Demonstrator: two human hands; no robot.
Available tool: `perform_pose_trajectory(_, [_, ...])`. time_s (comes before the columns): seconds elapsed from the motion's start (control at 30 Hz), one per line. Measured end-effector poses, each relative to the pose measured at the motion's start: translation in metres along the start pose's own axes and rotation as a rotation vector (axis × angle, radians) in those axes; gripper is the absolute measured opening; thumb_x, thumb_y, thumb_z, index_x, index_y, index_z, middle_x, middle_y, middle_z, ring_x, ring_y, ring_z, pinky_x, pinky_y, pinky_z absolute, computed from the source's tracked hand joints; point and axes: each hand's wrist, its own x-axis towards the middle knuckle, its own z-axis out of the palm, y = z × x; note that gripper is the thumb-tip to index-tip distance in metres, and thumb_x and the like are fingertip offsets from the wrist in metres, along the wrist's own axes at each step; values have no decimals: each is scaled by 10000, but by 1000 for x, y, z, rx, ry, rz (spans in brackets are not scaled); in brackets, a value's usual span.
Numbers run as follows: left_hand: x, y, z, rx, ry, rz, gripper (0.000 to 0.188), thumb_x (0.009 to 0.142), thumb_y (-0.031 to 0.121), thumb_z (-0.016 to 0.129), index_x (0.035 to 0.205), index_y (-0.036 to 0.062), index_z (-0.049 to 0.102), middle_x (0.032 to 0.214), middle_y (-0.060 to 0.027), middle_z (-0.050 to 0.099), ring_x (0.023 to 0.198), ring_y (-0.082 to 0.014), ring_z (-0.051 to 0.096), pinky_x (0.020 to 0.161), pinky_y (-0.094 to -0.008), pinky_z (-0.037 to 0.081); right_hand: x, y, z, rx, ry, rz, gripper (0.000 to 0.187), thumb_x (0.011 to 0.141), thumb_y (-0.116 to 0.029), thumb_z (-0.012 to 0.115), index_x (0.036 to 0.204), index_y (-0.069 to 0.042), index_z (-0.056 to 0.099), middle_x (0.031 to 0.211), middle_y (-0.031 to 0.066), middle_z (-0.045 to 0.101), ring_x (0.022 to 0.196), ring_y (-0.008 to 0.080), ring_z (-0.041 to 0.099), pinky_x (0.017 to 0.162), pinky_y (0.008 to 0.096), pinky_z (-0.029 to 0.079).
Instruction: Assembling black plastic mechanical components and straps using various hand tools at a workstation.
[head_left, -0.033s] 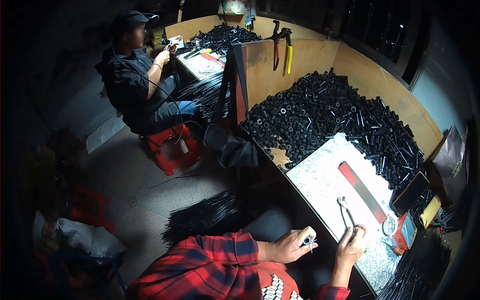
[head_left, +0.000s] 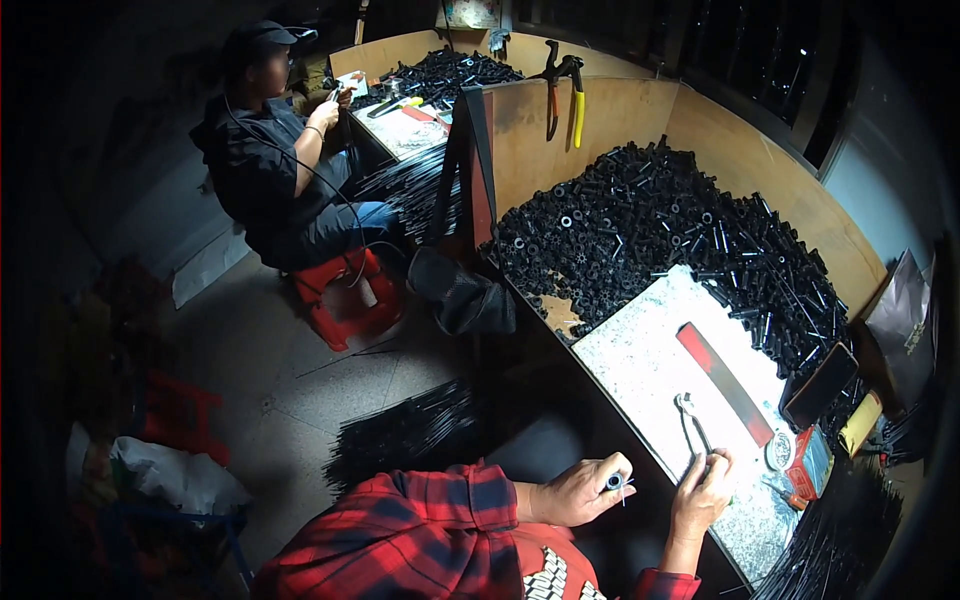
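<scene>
Left grip [head_left: 572,493]: it is closed round a small black tubular piece [head_left: 614,482], and we see the ring-like end of this piece beside the thumb; thin strands show near it, but they are too small for us to tell more.
Right grip [head_left: 705,490]: it is closed on the handle of a hand tool [head_left: 685,401], whose metal head points away from us, over the white counter [head_left: 625,355]; if the head touches the surface, we cannot tell.
Tubular piece: it is in our left grip, just beside the near edge of the counter, apart from the tool.
Counter: a red bar [head_left: 725,384] lies on it, and behind is a large heap of black parts [head_left: 650,210].
Step in hand: as we judge, the piece is held ready and the tool is taken, but the two are not yet together.
Next move: we think it calls for bringing the tool head and the piece close, with the left grip steady and the ring-like end free of our fingers.
</scene>
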Motion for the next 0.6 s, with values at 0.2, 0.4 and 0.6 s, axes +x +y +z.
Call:
perform_pose_trajectory(0.2, [0, 1, 0, 4, -11, -13, 210, 891, 91, 593, 917, 20, 396, 702, -156, 491, 627, -352, 546, 556, -406, 407, 2, 2, -1, -45, 27, -65, 122, 860, -96, 629, 866, -11, 541, 1007, 175, 590, 804, 345, 607, 666, 419, 483])
perform_pose_trajectory(0.4, [-1, 0, 1, 2, -7, -18, 212, 894, 100, 594, 914, 19, 399, 700, -155, 489, 622, -352, 540, 552, -404, 404, 0, 3, 0, -44, 23, -57, 122, 859, -94, 631, 869, -10, 543, 1011, 177, 590, 810, 346, 607, 673, 423, 482])
perform_pose_trajectory(0.6, [1, 2, 0, 21, -10, 3, 210, 894, 98, 596, 912, 22, 401, 689, -149, 490, 610, -344, 545, 548, -400, 406, 1, 3, 0, -46, 42, -72, 123, 859, -94, 631, 867, -9, 543, 1011, 182, 586, 809, 351, 604, 678, 425, 481])
